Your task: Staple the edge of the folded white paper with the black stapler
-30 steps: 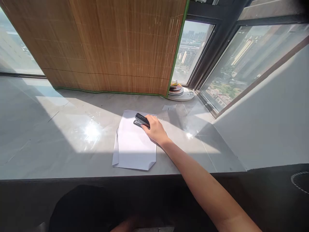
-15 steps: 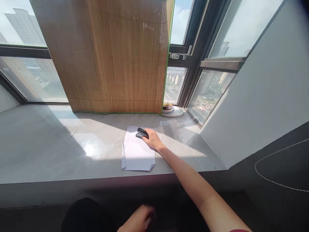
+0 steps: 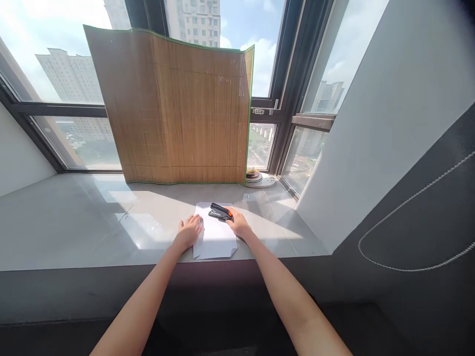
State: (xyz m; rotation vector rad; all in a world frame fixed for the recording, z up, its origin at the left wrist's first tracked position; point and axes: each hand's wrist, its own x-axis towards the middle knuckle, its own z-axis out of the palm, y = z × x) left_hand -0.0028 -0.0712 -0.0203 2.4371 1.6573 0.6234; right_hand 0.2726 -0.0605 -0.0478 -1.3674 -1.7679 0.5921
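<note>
White sheets of paper lie on the light grey window sill, with a corner turned up at the lower right. My right hand is closed around the rear end of a black stapler, which has an orange part near my fingers and points left over the upper part of the paper. On the left edge of the paper rests my left hand, its fingers spread and holding nothing.
A brown bamboo mat with green edging stands against the window behind the paper. Stacked plates sit at its right foot. A white beaded cord hangs at the right.
My left hand has come up from below the sill onto the paper's left edge. My right hand still holds the stapler over the paper. The view has tilted upward.
</note>
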